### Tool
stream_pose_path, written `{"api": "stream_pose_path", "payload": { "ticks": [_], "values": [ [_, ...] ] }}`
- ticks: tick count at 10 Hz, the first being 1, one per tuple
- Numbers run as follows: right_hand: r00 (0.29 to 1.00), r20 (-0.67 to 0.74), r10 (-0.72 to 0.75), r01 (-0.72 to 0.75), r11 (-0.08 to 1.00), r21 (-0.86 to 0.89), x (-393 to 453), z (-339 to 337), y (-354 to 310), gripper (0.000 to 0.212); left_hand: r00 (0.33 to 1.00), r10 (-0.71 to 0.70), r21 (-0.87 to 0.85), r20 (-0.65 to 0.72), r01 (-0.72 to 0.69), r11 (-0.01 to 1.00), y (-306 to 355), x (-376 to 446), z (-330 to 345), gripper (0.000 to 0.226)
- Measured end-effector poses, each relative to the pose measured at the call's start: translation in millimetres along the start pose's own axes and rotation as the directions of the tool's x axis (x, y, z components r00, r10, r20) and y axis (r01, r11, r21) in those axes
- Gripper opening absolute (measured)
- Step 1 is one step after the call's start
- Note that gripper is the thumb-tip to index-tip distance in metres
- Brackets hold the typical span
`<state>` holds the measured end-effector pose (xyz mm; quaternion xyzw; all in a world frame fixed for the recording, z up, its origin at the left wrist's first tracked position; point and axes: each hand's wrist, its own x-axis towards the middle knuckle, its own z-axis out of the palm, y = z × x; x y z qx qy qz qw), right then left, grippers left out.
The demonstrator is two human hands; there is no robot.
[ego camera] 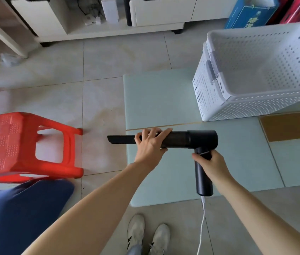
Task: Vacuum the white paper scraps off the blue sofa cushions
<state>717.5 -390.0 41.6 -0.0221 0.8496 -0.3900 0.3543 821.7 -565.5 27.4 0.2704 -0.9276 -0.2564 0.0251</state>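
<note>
— Shoes (148, 234) first, white ones, toes near the front edge of that pale green table (160, 96). What is held above them?

— Both hands carry a black handheld vacuum (191, 139) over the table's left edge. Her right hand (212, 165) is wrapped round the grip; the left hand (150, 145) is curled over the barrel where the thin nozzle (120, 139) joins it, and the nozzle sticks out past the edge, over the tiled floor.

— And the sofa with the scraps?

— Only a blue cushion (22, 216) shows, low at the left; I see no white scraps on the part in view.

— So what might go wrong?

— That white cord (202, 225) hangs from the base of the grip and runs down right beside the shoes. I'd guess a step toward the sofa could catch it and jerk the vacuum, or pull the plug.

— Anything else?

— A red stool (16, 144) stands between table and cushion. Swinging left, the long nozzle could knock it, and the left hand's hold at the joint might twist the nozzle loose. The white basket (256, 74) at the table's far right corner looks safely out of reach.
</note>
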Motion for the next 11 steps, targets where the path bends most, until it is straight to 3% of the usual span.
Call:
{"api": "stream_pose_path", "payload": {
  "ticks": [3, 7, 9, 11],
  "values": [
    [0.998, -0.012, -0.07, 0.066, 0.982, -0.179, 75.0, 25.1, 49.8, 0.029, 0.996, -0.05, -0.027, 0.076, 0.052, 0.998, -33.4, 32.4, 81.4, 0.069],
    [0.996, -0.069, -0.052, 0.022, 0.925, -0.379, 96.6, 18.1, 62.8, 0.031, 0.973, -0.035, 0.016, 0.23, 0.032, 0.999, -31.9, 46.1, 92.3, 0.067],
    [0.998, -0.048, -0.043, 0.02, 0.912, -0.41, 94.4, 14.0, 65.8, 0.034, 0.97, 0.015, 0.072, 0.243, -0.033, 0.997, -38.6, 47.7, 88.5, 0.071],
    [1.0, -0.002, 0.008, -0.008, 0.848, -0.529, 66.5, 1.5, 55.4, 0.038, 0.975, -0.034, 0.075, 0.222, 0.018, 0.997, -41.8, 30.3, 55.8, 0.064]
  ]
}}
